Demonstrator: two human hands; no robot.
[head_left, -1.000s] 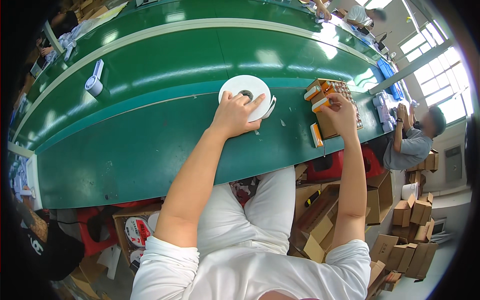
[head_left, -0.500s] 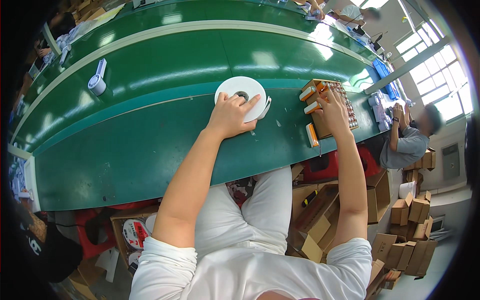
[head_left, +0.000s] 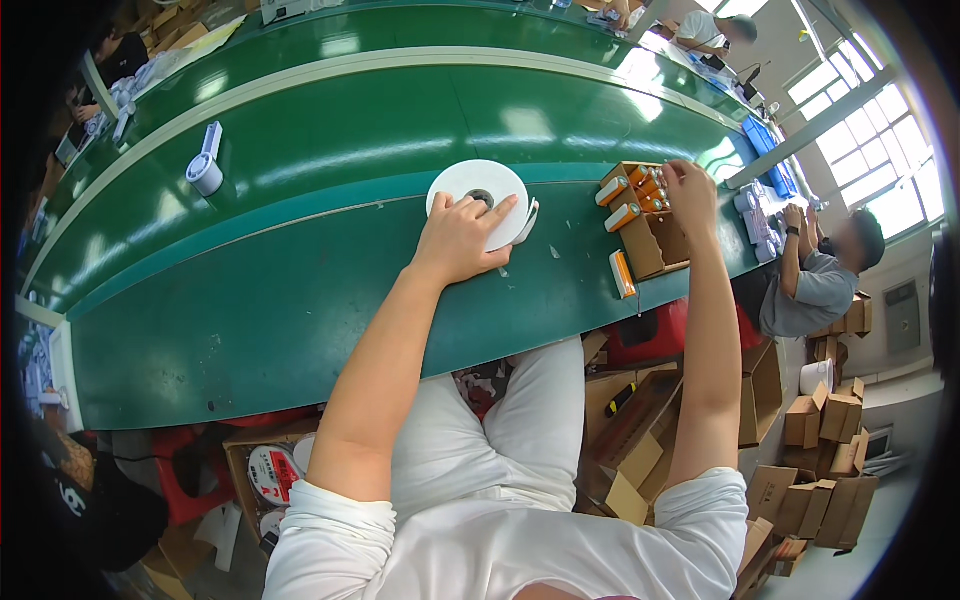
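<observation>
Right now the left hand [head_left: 462,238] lies flat with fingers spread on a white roll of tape [head_left: 478,200], which rests on the green tabletop [head_left: 300,300] close to the edge of the raised conveyor belt [head_left: 400,130]. A loose end of the tape curls off the roll's right side. The right hand [head_left: 688,188] reaches over an open brown cardboard box [head_left: 655,240] and its fingers close on the orange and white tubes [head_left: 632,190] packed in the far end of it; how firmly it grips them I cannot tell. One more orange tube [head_left: 622,274] lies alone on the tabletop just beside the box's near left wall, between the box and the roll.

Further left on the belt stands a small white cylinder with a blue piece [head_left: 206,168] next to it, well apart from both hands. Beyond the belt's far side, other people work among boxes and papers. To the right, another person in a grey shirt [head_left: 815,280] sits at the end of the tabletop, arms raised near a blue tray [head_left: 765,150]. Below the tabletop, around the person's legs, open cardboard cartons [head_left: 640,440] crowd the floor, with a stack of small folded boxes [head_left: 830,420] further right and a red stool [head_left: 190,480] on the left.
</observation>
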